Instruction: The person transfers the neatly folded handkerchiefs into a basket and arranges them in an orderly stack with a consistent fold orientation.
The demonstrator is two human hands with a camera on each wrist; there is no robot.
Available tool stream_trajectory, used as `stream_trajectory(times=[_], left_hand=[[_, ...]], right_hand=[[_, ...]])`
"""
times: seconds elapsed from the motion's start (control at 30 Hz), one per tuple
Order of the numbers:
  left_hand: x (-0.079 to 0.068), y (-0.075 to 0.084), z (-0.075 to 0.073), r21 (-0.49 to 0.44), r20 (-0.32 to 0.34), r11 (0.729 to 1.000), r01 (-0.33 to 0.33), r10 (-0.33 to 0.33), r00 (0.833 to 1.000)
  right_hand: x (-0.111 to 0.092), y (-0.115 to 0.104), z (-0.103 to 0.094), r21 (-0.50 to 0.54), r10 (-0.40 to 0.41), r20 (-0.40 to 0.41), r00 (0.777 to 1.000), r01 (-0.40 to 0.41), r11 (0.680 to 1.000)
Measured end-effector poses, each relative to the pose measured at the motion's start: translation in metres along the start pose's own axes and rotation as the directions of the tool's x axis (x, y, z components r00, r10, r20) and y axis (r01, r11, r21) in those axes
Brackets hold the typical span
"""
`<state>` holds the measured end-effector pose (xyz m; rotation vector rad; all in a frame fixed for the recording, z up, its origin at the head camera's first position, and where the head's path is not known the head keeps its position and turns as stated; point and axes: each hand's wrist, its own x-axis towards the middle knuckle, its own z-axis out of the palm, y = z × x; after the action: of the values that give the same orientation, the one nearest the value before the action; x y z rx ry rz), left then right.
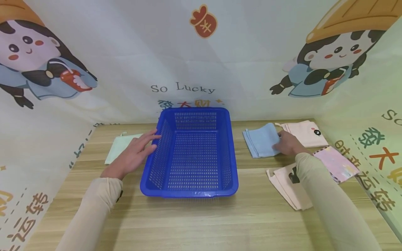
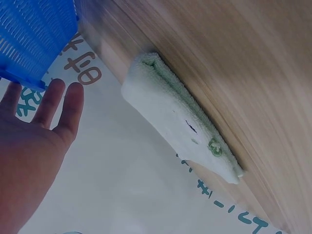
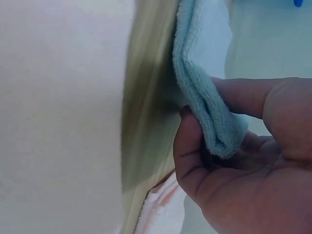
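Observation:
A folded blue towel (image 1: 260, 141) lies to the right of the basket, and my right hand (image 1: 287, 142) pinches its right edge. In the right wrist view the thumb and fingers take the layered fold of the blue towel (image 3: 200, 92) between them. The blue plastic basket (image 1: 188, 192) stands in the middle of the table, with only its perforated floor showing inside. My left hand (image 1: 133, 153) touches the basket's left rim with fingers fairly straight. Behind that hand lies a folded pale green towel (image 2: 170, 117), partly covered by it in the head view.
Right of the blue towel are a folded pink towel (image 1: 303, 132) at the back, a patterned pink-purple one (image 1: 337, 164) and a peach one (image 1: 289, 184) partly under the right forearm. A printed cloth wall (image 1: 251, 52) encloses the wooden table (image 1: 188, 223).

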<state>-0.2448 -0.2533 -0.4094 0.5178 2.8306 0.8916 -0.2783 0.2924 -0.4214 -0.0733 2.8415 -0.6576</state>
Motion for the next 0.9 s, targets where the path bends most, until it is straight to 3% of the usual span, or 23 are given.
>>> stream_trajectory(times=[0.3,0.4,0.77,0.9], left_hand=[[0.000,-0.002,0.002,-0.015,-0.003,1.000,0.001,-0.001,1.000],[0.000,-0.001,0.002,-0.034,0.000,0.999,0.011,-0.011,1.000],[0.000,-0.001,0.002,-0.039,-0.005,0.999,0.007,-0.007,1.000],[0.000,-0.001,0.002,-0.034,-0.008,0.999,0.003,-0.003,1.000]], right_hand=[[-0.003,-0.005,-0.003,0.061,-0.013,-0.047,0.999,0.016,0.998],[-0.006,-0.005,-0.004,0.126,0.000,-0.050,0.999,0.006,0.992],[-0.012,-0.013,-0.007,0.318,-0.011,-0.061,0.998,0.030,0.947],[-0.013,-0.017,-0.007,0.416,0.010,-0.042,0.999,0.008,0.909]])
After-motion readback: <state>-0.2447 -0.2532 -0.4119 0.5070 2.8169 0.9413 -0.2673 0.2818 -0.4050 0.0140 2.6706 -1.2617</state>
